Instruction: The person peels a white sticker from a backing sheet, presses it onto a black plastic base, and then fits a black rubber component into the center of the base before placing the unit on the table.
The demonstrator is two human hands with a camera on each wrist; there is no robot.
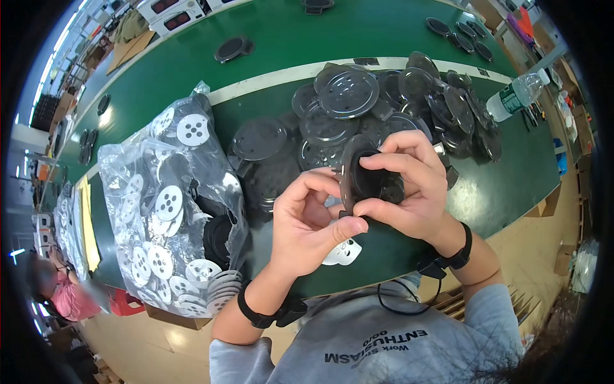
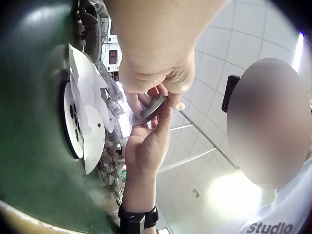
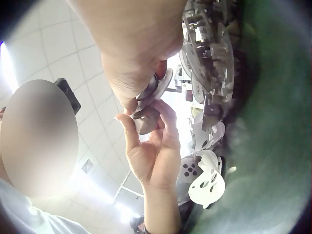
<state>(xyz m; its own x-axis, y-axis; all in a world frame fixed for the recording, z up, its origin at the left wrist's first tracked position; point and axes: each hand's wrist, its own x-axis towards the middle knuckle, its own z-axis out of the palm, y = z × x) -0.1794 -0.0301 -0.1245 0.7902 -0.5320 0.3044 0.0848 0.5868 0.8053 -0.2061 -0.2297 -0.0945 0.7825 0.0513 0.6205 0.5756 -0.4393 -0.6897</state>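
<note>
Both hands hold one round, smoky see-through plastic cover (image 1: 347,173) up over the table, tilted nearly on edge. My left hand (image 1: 307,221) grips the cover by its left side and lower rim, thumb underneath. A black round disc (image 1: 369,176) lies against the cover's right face, and my right hand (image 1: 412,185) pinches it there with thumb and fingers. In the left wrist view the cover (image 2: 155,108) sits between the fingertips of both hands. White discs with holes (image 2: 87,112) lie on the table below the hands.
A heap of similar smoky covers (image 1: 348,93) spreads behind the hands. To the left lies a clear plastic bag (image 1: 147,192) of white holed discs, with black discs (image 1: 219,240) at its torn side. A water bottle (image 1: 518,95) stands right; finished-looking black round pieces (image 1: 233,48) dot the far table.
</note>
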